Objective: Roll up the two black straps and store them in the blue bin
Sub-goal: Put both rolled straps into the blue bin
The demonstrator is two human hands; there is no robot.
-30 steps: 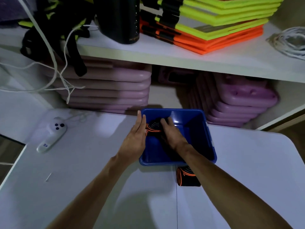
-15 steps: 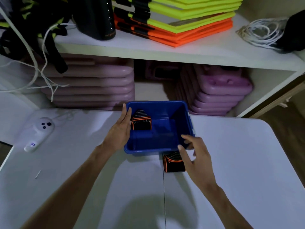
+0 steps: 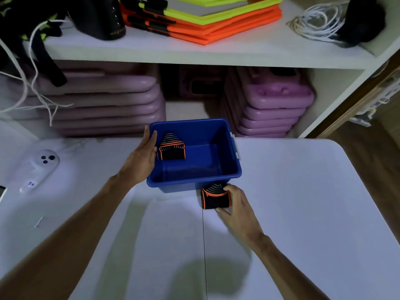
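Note:
The blue bin [image 3: 229, 169] stands on the white table, near its far edge. One rolled black strap with orange edging [image 3: 172, 148] lies inside the bin at its back left. A second rolled black strap [image 3: 215, 197] sits on the table just in front of the bin's near right corner. My right hand [image 3: 234, 205] has thumb and fingers closed around this roll. My left hand [image 3: 141, 161] rests flat against the bin's left wall, fingers straight, thumb hooked over the rim.
A white controller [image 3: 40, 168] lies on the table [image 3: 303, 213] at far left. Behind the bin, a shelf unit holds stacked purple cases [image 3: 275, 105], orange and yellow folded items [image 3: 201, 16], white cord [image 3: 318, 20] and dark objects.
My right hand left the bin, where it set down the first roll, swung to the near side and closed on the second roll. The left hand stayed on the bin's wall.

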